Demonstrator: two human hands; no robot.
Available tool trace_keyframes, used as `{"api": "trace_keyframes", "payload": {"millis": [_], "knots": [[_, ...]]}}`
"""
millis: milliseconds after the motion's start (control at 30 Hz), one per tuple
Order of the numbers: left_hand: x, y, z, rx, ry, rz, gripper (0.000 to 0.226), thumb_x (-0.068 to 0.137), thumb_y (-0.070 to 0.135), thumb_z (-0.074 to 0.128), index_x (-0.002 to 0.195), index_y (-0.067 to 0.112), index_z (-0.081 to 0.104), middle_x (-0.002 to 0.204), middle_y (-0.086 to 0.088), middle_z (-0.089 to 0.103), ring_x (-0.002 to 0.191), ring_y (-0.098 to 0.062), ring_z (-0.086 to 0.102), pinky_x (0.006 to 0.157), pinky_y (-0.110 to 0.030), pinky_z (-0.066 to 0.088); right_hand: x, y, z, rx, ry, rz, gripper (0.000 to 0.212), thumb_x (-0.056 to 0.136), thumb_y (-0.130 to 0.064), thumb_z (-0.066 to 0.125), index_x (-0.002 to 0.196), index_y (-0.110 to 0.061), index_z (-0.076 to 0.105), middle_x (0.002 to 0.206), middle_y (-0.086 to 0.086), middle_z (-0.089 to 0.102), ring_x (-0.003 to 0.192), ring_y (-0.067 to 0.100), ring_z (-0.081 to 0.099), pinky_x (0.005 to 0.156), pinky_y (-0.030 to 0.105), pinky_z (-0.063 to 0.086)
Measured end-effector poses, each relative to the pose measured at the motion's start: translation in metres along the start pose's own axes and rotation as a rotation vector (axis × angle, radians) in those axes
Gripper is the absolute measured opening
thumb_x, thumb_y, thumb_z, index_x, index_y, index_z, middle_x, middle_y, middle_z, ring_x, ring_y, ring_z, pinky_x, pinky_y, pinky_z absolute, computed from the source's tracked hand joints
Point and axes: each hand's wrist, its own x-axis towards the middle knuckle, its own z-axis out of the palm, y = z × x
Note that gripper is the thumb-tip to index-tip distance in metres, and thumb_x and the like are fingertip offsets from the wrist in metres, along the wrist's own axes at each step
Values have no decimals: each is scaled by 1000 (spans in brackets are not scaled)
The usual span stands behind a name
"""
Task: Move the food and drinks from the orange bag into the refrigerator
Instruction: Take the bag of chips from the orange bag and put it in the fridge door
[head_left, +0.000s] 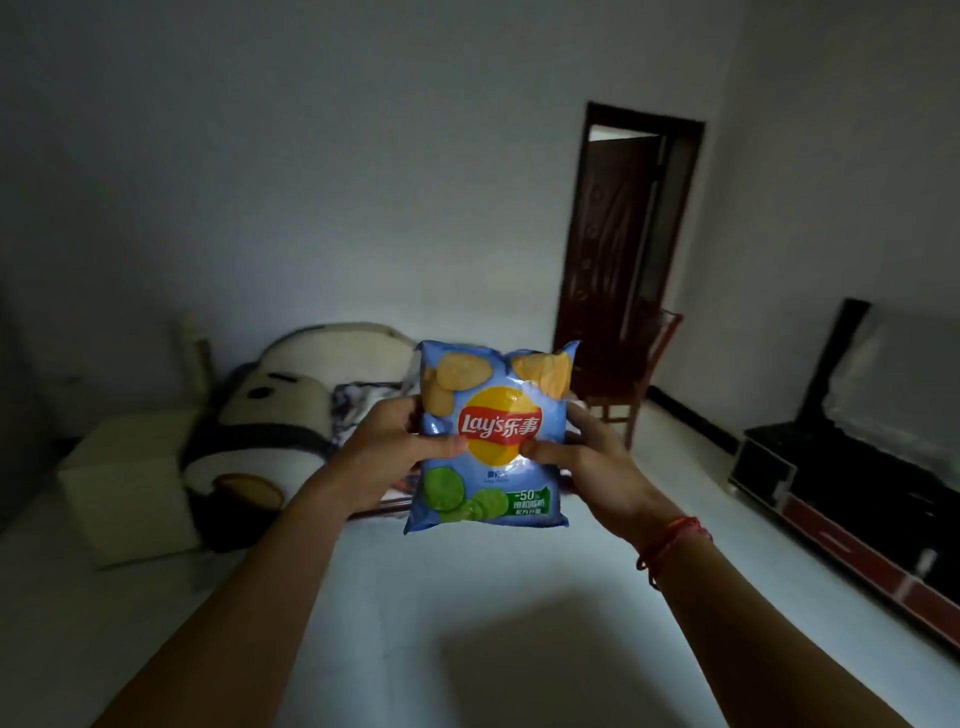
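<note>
**A:** How is it held?
**B:** Left hand (395, 452) grips the puffy light-blue foil crisp packet (493, 441) by one side and right hand (587, 462) by the other, below-left of the dark brown wooden door (618, 249).
**A:** Advice?
**B:** Press lightly with the thumbs so nothing gets crushed. The refrigerator isn't in view.

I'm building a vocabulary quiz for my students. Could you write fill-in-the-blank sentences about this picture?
1. The chip bag, gripped by the left hand and right hand, is mainly ___.
2. The red bracelet sits on the ___ wrist.
3. The brown door behind stands ___.

Missing words: blue; right; open.
</note>
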Motion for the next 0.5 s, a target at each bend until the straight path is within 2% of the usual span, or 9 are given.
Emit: {"api": "trace_keyframes", "payload": {"millis": [67, 100, 200, 300, 400, 433, 500], "knots": [[-23, -4, -51, 40, 89, -13, 41, 73, 12, 80, 112, 14, 69, 110, -6, 73, 103, -27, 69, 84, -42, 56, 22, 11, 49, 26, -109, 2, 44, 83, -1, 71, 123, -17, 61, 108, 12, 74, 93, 31, 73, 71, 39, 60], [-36, -6, -75, 56, 140, -21, 39, 73, 13, 80, 111, 15, 70, 109, -6, 73, 102, -27, 69, 82, -40, 57, 31, 15, 73, 37, -160, 4, 45, 83, -1, 72, 124, -16, 61, 109, 13, 73, 96, 33, 72, 75, 43, 59], [-76, -5, -131, 90, 273, -33, 38, 73, 16, 81, 110, 16, 71, 108, -7, 73, 103, -31, 68, 82, -44, 57, 51, 23, 138, 64, -294, 6, 44, 83, 2, 70, 123, -15, 62, 108, 13, 74, 96, 32, 72, 73, 39, 59], [-113, -2, -174, 160, 431, -51, 31, 78, 8, 77, 104, 23, 69, 103, -1, 75, 100, -28, 69, 77, -37, 59, 62, 27, 196, 87, -427, 15, 46, 82, 2, 71, 124, -16, 62, 111, 14, 73, 99, 33, 71, 81, 46, 59], [-143, 0, -201, 198, 553, -74, 33, 73, 12, 79, 102, 24, 69, 106, -10, 73, 101, -34, 67, 85, -51, 57, 70, 34, 238, 84, -513, -16, 44, 82, 1, 73, 120, -18, 63, 112, 12, 72, 100, 32, 70, 84, 47, 59], [-153, 0, -206, 199, 579, -76, 37, 67, 17, 81, 102, 24, 69, 104, -6, 74, 100, -30, 68, 84, -49, 58, 71, 36, 249, 83, -539, -27, 43, 81, 1, 73, 118, -18, 64, 112, 12, 73, 101, 32, 70, 84, 47, 59], [-171, 3, -215, 199, 637, -78, 45, 61, 26, 81, 104, 24, 69, 100, 5, 75, 97, -20, 70, 76, -36, 60, 76, 37, 272, 95, -619, -43, 42, 82, 1, 73, 118, -16, 63, 111, 12, 73, 100, 33, 70, 85, 48, 58]]}}
